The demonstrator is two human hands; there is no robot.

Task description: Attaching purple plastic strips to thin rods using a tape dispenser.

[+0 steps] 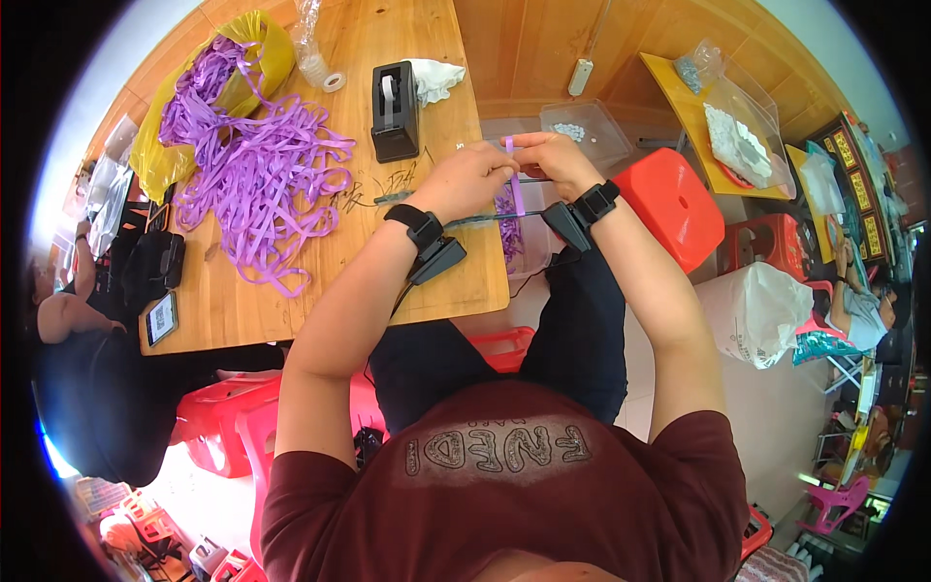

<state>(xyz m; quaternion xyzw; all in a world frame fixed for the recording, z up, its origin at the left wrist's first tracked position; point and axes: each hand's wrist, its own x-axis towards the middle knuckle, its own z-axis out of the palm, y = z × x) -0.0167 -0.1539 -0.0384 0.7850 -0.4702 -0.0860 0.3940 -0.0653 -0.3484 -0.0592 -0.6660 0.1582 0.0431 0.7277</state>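
A narrow purple ribbon point(519, 199) hangs between my hands, just off the table's right edge. My left hand point(472, 181) is closed, with thumb and fingertips pinched on the ribbon. Close beside it, my right hand point(558, 160) pinches the same ribbon a little higher up. Any small piece between the fingertips is hidden. Black bands with small boxes are strapped on both wrists. Below the hands stands a clear bin point(531, 264) with purple ribbon pieces inside. A large tangle of purple ribbon point(257, 175) spills from a yellow plastic bag point(267, 48) on the table.
A black tape dispenser point(395, 121) stands on the wooden table point(407, 276), left of my hands. Beyond them is a clear tub point(606, 136) with white pieces. A red stool point(671, 209) and a white bag point(752, 310) are at right. Another person point(97, 359) sits at left.
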